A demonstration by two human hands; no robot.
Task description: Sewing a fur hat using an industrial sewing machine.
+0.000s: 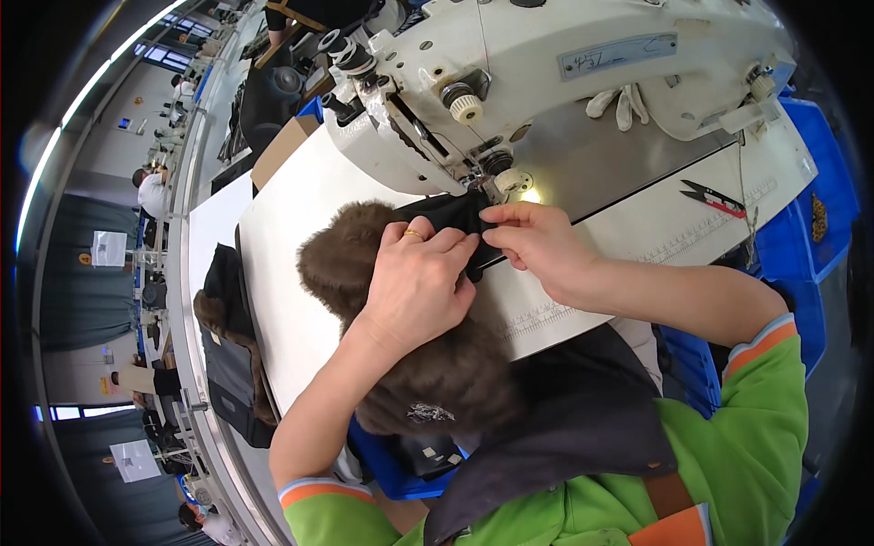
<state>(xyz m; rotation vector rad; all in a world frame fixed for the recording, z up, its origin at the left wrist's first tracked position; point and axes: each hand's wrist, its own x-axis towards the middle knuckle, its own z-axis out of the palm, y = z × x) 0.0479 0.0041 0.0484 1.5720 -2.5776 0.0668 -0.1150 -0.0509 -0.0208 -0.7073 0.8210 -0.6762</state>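
The site is a long workroom with dark curtains along the left side and other people seated or standing at work stations in the distance. A white, flat-topped bench [278, 309] carries a white metal industrial sewing machine [583, 55], its lamp lit beside the needle area.

Containers: a blue plastic bin [794, 238] at the right, beyond the end of the bench, has one small yellow-brown item [819, 218] in it. A second blue plastic bin [387, 469], below the near edge, holds dark material with small pale patches; its full contents are hidden. An open-looking brown cardboard box [284, 150] stands behind the bench's left part; its interior is not visible.

Workpiece: a dark brown fur piece [341, 259] with a black cloth section [446, 214] lies left of and in front of the needle area. The fur's long axis runs from the near edge of the bench away from the person, leaning left; its near end overhangs the edge and bears a pale mark. The black cloth points rightward, to the presser foot.

Hands: the right hand [546, 247] has thumb and forefinger pinching the edge of the black cloth just in front of the foot. The left hand [421, 278] rests on the workpiece, fingers bent and tips near the right hand's; whether they grip or merely press cannot be told.

Also on the bench: red-and-black thread snips [715, 198], right, and white gloves [624, 105], behind the machine's needle end.
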